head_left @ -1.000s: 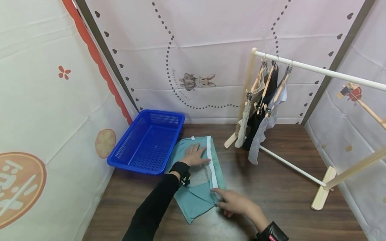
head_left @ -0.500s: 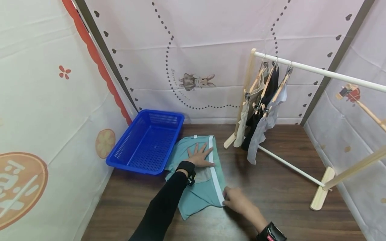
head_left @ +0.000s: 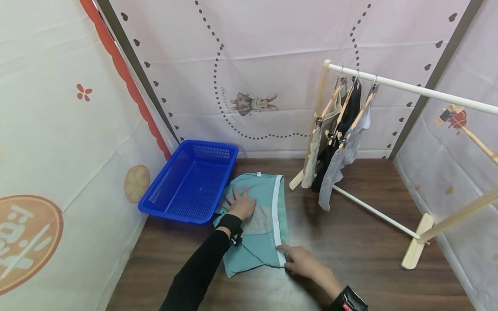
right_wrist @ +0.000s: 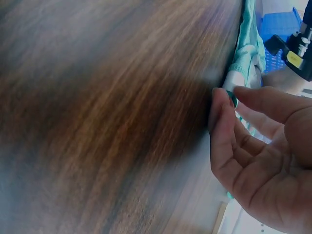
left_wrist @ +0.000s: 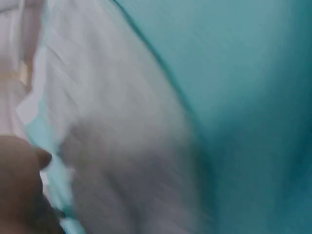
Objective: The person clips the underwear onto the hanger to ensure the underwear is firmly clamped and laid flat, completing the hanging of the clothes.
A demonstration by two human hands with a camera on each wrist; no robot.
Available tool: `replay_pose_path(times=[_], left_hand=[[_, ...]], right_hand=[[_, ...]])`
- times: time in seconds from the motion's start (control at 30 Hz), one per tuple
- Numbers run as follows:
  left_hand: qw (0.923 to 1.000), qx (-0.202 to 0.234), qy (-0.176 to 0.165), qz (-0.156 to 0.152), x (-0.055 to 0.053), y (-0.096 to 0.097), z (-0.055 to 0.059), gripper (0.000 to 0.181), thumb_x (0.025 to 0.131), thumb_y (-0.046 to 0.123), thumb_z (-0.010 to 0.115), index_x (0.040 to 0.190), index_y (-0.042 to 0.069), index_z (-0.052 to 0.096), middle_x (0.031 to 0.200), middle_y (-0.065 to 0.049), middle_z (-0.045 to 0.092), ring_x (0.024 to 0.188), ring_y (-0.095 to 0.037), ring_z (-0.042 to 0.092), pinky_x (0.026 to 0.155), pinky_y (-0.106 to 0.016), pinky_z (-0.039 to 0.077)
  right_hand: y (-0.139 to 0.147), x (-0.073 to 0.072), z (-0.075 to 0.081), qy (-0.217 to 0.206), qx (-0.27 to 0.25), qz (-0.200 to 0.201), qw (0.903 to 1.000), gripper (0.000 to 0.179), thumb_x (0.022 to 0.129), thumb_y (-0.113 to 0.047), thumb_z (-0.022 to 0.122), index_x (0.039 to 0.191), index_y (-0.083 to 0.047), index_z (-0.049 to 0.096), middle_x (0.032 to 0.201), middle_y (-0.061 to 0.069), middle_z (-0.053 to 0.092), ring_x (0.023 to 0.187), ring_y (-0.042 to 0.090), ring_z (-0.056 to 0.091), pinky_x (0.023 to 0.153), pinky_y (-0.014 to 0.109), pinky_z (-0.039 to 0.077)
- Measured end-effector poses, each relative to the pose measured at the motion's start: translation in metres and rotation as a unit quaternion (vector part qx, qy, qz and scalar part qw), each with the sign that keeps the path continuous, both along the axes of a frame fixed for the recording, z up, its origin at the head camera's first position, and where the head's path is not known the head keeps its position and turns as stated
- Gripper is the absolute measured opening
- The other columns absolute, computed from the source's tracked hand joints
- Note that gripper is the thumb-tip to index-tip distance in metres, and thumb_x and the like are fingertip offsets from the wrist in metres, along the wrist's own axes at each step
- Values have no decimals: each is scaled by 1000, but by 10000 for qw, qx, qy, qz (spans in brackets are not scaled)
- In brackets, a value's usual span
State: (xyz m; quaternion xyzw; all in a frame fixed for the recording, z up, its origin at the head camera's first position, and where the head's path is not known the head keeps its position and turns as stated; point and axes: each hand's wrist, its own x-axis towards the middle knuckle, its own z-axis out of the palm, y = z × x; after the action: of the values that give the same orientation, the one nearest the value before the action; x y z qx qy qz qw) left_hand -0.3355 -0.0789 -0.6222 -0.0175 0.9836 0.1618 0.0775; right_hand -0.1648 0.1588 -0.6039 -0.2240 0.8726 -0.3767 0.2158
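Note:
A teal garment [head_left: 252, 255] with a grey panel, a white band along its right side and a small white tag lies folded on the brown wood-grain surface. My left hand [head_left: 240, 205] rests on its left half with fingers spread. In the left wrist view, the grey panel [left_wrist: 112, 92] and teal cloth fill most of the picture, blurred. At the garment's near right corner, my right hand [head_left: 302, 261] pinches the end of the white band. The right wrist view shows this right hand [right_wrist: 258, 146] with the edge of the garment [right_wrist: 236, 78] between thumb and fingers.
An empty blue basket [head_left: 190, 181] stands left of the garment, close against it. To the right is a rack with a white rail [head_left: 412, 88], where several garments [head_left: 338, 138] hang from clip hangers. Another wooden hanger [head_left: 476, 140] shows at the right edge. Printed cloth walls surround the surface.
My left hand has slid left and toward me across the garment, off the white band. My right hand has shifted along the near corner, and the band's near end lies straighter.

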Motion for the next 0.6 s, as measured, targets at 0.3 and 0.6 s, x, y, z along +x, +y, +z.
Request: replay_pose_path(times=[0.3, 0.6], left_hand=[[9869, -474, 573, -1434, -1, -16, 0, 68, 105, 54, 43, 163, 24, 24, 169, -19, 7, 151, -52, -4, 116, -72, 4], [9572, -343, -87, -2874, 48, 16, 5, 74, 101, 65, 41, 163, 31, 21, 171, -13, 2, 151, -52, -6, 110, -80, -1]], right_hand=[[-4, 3, -2, 45, -60, -47, 10000, 45, 93, -3, 69, 137, -6, 59, 65, -4, 60, 50, 9, 55, 50, 25, 46], [2, -1, -5, -18, -174, -80, 9998, 47, 94, -4, 68, 139, -5, 56, 69, -4, 62, 54, 10, 58, 53, 27, 48]])
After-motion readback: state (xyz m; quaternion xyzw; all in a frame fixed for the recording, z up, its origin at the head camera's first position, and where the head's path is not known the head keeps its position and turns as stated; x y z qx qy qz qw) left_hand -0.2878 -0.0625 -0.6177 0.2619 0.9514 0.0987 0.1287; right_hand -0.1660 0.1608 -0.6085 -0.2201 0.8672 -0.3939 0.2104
